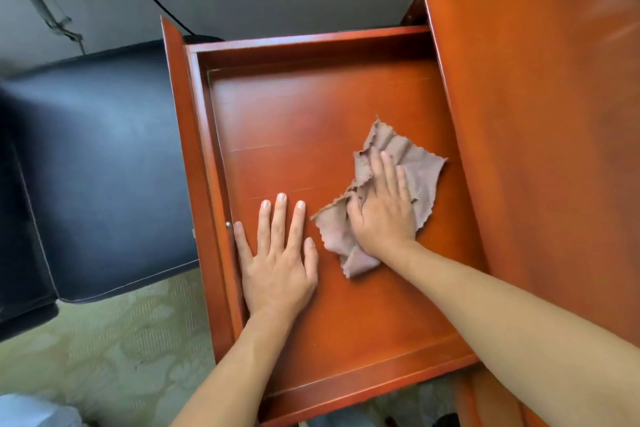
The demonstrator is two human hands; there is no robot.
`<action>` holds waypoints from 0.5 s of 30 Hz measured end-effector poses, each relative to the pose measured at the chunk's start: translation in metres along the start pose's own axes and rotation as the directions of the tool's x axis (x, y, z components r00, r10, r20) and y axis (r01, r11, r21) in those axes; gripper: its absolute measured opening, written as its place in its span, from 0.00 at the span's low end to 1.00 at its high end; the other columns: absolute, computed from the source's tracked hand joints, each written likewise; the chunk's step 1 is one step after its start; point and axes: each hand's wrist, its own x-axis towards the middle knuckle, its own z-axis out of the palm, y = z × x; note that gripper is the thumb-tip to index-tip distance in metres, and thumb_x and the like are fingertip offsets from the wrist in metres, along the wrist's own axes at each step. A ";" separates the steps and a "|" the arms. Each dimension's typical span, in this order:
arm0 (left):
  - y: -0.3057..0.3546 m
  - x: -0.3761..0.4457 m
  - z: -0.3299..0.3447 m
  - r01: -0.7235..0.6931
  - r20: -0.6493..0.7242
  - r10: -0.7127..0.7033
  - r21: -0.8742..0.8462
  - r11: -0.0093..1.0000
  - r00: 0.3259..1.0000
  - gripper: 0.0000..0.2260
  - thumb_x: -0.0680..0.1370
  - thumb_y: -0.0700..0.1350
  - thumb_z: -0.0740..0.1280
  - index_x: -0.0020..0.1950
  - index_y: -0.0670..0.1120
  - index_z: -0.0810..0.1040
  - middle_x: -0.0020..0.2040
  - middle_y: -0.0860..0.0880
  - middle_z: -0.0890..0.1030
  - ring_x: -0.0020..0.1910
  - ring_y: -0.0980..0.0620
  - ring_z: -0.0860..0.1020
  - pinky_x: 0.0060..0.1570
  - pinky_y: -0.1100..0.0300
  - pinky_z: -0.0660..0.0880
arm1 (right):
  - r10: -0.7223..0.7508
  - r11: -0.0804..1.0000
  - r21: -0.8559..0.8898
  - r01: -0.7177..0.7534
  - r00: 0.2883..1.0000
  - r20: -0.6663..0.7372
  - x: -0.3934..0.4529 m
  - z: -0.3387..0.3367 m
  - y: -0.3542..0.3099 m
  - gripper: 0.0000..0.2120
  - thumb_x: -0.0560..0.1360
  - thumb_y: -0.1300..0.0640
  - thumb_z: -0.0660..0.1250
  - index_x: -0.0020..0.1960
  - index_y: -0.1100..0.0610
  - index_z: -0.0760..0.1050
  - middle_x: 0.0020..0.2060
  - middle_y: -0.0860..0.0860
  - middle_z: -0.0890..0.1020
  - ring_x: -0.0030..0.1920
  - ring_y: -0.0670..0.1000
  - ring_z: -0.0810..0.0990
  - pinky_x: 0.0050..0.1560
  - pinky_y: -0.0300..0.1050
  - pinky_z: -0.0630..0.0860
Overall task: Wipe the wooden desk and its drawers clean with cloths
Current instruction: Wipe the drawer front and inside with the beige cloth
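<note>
Right hand (pixel 382 210) presses flat on cloth (pixel 398 191) in open drawer (pixel 311 107), gripping nothing. Left hand (pixel 277 263) flat on drawer floor, fingers straight.

A: Where are we looking from?
B: We're looking steeply down from head height, close over the pulled-out drawer (pixel 311 121), its front edge lying left.
A: Any other view?
B: No, we're working with this one alone.

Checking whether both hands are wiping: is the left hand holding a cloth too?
No, the left hand lies flat and bare on the drawer floor, while only the right hand presses the cloth.
</note>
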 end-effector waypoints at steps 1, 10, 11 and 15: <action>0.001 0.001 -0.001 0.006 0.006 -0.006 -0.006 1.000 1.000 0.28 0.85 0.57 0.53 0.85 0.54 0.54 0.86 0.49 0.50 0.85 0.47 0.46 0.79 0.32 0.46 | 0.143 0.990 0.016 -0.142 0.989 -0.027 0.015 -0.003 -0.008 0.33 0.80 0.46 0.50 0.79 0.65 0.60 0.83 0.55 0.53 0.82 0.56 0.51 0.81 0.58 0.52; 0.003 -0.001 -0.002 0.041 0.029 -0.041 -0.004 0.999 0.999 0.25 0.83 0.55 0.55 0.77 0.49 0.73 0.79 0.43 0.69 0.82 0.43 0.60 0.78 0.29 0.51 | 0.026 0.998 0.068 -0.020 0.995 -0.097 0.084 -0.002 -0.106 0.37 0.80 0.42 0.46 0.82 0.63 0.50 0.82 0.59 0.51 0.83 0.58 0.47 0.81 0.58 0.47; 0.003 0.000 -0.003 0.035 0.036 -0.035 0.000 0.999 0.999 0.24 0.82 0.55 0.56 0.74 0.48 0.77 0.76 0.42 0.73 0.81 0.41 0.63 0.77 0.29 0.53 | -0.029 0.997 0.069 0.036 0.994 -0.104 0.079 0.000 -0.107 0.36 0.80 0.43 0.47 0.82 0.62 0.50 0.82 0.58 0.51 0.83 0.57 0.47 0.81 0.58 0.47; 0.002 0.002 -0.003 0.025 0.037 -0.025 0.003 1.000 0.999 0.22 0.82 0.54 0.58 0.73 0.48 0.78 0.74 0.42 0.75 0.81 0.41 0.63 0.77 0.29 0.54 | -0.085 0.994 0.060 0.090 0.993 -0.078 0.067 0.004 -0.074 0.37 0.82 0.42 0.50 0.81 0.61 0.42 0.83 0.56 0.49 0.83 0.55 0.46 0.81 0.56 0.47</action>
